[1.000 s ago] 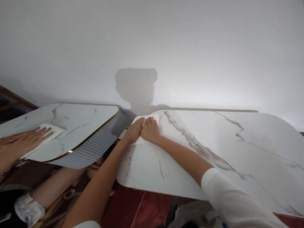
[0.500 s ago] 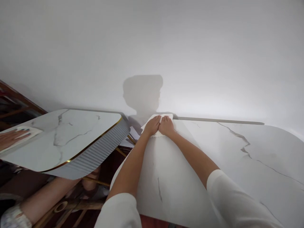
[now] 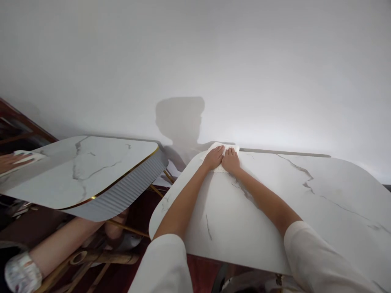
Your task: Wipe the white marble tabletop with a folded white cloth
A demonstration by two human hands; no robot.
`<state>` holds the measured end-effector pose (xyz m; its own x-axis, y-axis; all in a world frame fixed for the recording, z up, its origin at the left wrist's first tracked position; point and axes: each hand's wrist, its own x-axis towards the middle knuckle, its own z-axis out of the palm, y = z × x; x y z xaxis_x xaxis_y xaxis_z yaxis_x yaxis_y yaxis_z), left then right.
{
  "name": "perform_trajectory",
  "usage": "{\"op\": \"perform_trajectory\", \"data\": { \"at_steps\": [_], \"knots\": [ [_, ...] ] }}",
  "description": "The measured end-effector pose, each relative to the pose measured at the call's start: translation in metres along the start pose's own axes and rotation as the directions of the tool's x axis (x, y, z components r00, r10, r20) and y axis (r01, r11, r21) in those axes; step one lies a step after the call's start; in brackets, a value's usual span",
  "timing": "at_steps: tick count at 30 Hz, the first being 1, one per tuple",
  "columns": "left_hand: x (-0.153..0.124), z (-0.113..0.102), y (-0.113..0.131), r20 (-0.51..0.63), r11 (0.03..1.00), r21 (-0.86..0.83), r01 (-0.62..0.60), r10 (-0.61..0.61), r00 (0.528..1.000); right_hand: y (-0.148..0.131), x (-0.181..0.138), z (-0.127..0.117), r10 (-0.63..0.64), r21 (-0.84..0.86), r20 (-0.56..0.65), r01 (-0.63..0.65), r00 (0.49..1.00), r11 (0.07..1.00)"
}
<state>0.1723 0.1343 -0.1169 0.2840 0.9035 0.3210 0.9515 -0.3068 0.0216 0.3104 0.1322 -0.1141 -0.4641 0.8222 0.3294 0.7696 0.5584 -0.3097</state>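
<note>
A white cloth (image 3: 226, 147) lies on the white marble-patterned table (image 3: 238, 228) at its far edge by the wall. My left hand (image 3: 214, 158) presses flat on the cloth's left part, fingers stretched forward. Beside it, my right hand (image 3: 231, 159) also rests on the cloth, its fingers laid forward and partly foreshortened. The two hands almost touch, and they cover the middle of the cloth.
To the left stands a second marble-patterned table (image 3: 104, 162) with a gold trim and ribbed side. Another person's hand (image 3: 14, 160) rests on a white cloth (image 3: 36, 156) there. A bamboo chair (image 3: 104, 257) is below. A grey wall (image 3: 275, 73) rises behind.
My hands and the cloth have moved right along the table's far edge. The other person's hand and cloth have shifted left and farther back.
</note>
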Motion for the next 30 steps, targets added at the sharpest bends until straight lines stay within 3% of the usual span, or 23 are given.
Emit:
{"op": "perform_trajectory", "data": {
  "at_steps": [7,13,21,26,30],
  "knots": [
    [-0.048,-0.022,0.024,0.043,0.996,-0.058,-0.069,0.071,0.997,-0.024,-0.055,-0.023,-0.055,-0.064,0.089,0.06,0.995,0.996],
    [-0.127,-0.049,0.046,0.093,0.996,-0.064,-0.062,0.068,0.993,-0.069,-0.116,-0.034,-0.209,-0.103,0.128,0.223,0.969,0.969],
    [-0.224,-0.089,0.078,0.076,1.0,0.023,0.014,-0.015,0.997,-0.116,-0.192,-0.042,-0.357,-0.074,0.114,0.366,0.927,0.928],
    [-0.257,-0.093,0.107,0.03,0.997,0.073,0.025,-0.028,0.999,-0.115,-0.227,-0.053,-0.46,-0.054,0.111,0.468,0.881,0.882],
    [-0.259,-0.082,0.136,0.022,0.996,0.087,0.026,-0.028,0.999,-0.091,-0.246,-0.064,-0.488,-0.084,0.093,0.495,0.868,0.865]
  ]
}}
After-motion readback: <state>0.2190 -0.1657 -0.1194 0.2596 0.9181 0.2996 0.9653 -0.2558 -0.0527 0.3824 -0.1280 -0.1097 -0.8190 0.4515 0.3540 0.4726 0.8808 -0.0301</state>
